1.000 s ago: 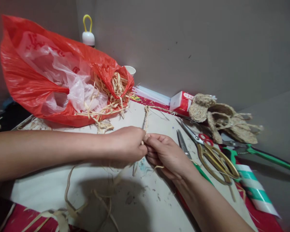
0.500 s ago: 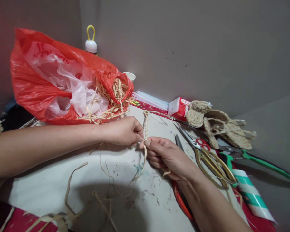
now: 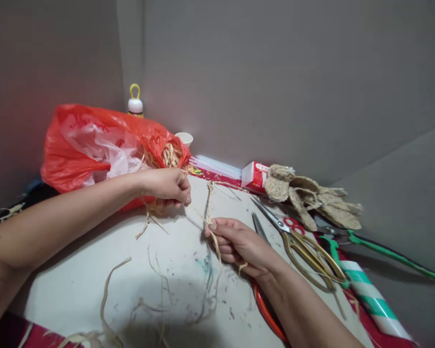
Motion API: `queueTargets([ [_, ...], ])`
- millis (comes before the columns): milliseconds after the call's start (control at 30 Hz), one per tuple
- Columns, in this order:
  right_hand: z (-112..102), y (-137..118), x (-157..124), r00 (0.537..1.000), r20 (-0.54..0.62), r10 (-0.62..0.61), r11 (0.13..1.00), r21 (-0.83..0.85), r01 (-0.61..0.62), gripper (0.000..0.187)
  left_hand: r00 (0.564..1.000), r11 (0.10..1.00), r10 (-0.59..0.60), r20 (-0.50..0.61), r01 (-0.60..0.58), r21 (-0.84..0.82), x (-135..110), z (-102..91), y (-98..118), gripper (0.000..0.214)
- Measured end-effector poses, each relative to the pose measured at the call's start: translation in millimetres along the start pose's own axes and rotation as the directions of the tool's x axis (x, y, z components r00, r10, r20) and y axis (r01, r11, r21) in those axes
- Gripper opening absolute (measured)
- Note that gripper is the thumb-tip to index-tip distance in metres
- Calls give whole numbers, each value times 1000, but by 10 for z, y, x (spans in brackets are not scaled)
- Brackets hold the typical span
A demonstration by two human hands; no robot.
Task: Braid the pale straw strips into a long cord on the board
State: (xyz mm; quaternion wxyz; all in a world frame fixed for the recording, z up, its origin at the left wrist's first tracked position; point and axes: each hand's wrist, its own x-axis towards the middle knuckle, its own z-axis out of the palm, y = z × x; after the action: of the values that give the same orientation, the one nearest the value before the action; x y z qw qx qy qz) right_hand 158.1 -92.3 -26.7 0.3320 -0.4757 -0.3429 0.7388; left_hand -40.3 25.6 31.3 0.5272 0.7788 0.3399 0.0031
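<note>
A thin braided raffia cord (image 3: pixel 209 200) runs down from a knot near the table's far side. My right hand (image 3: pixel 237 244) pinches its lower end between thumb and fingers, with loose raffia strands (image 3: pixel 216 246) hanging below the grip. To the left, my left hand (image 3: pixel 172 187) is closed in a pinch in front of the bag. A faint pale strand seems to stretch from its fingertips to the cord; blur hides how it is held. An open red plastic bag (image 3: pixel 61 159) full of raffia (image 3: pixel 171 155) lies behind my left arm.
Gold-handled scissors (image 3: pixel 311 258), red-handled scissors (image 3: pixel 266 311) and green-handled cutters (image 3: pixel 395 252) lie at right. Nearby are woven straw pieces (image 3: pixel 308 193), a red-white box (image 3: pixel 254 176) and a green-white roll (image 3: pixel 375 299). Loose strips (image 3: pixel 107 290) litter the white tabletop (image 3: pixel 76 270). A small bowl (image 3: pixel 184 139) and bottle (image 3: pixel 135 105) stand behind.
My left hand has moved left and up, away from the cord and my right hand. My right hand keeps its pinch on the cord. The view has tilted upward.
</note>
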Motion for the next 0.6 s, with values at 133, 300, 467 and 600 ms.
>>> queueTargets([
  [133, 11, -15, 1, 999, 30, -42, 999, 2, 41, 26, 981, 983, 99, -166, -70, 171, -178, -215, 139, 20],
  [300, 1, -17, 0, 996, 58, -64, 998, 28, 62, 26, 858, 878, 209, -470, 46, 476, -322, -417, 294, 12],
  [467, -13, -8, 6, 995, 81, -61, 997, 57, 56, 26, 652, 646, 395, -647, 304, 701, -417, -572, 438, 20],
  [600, -11, -22, -2, 994, 83, -69, 995, 82, 62, 28, 598, 576, 509, -619, 297, 761, -399, -520, 483, 25],
])
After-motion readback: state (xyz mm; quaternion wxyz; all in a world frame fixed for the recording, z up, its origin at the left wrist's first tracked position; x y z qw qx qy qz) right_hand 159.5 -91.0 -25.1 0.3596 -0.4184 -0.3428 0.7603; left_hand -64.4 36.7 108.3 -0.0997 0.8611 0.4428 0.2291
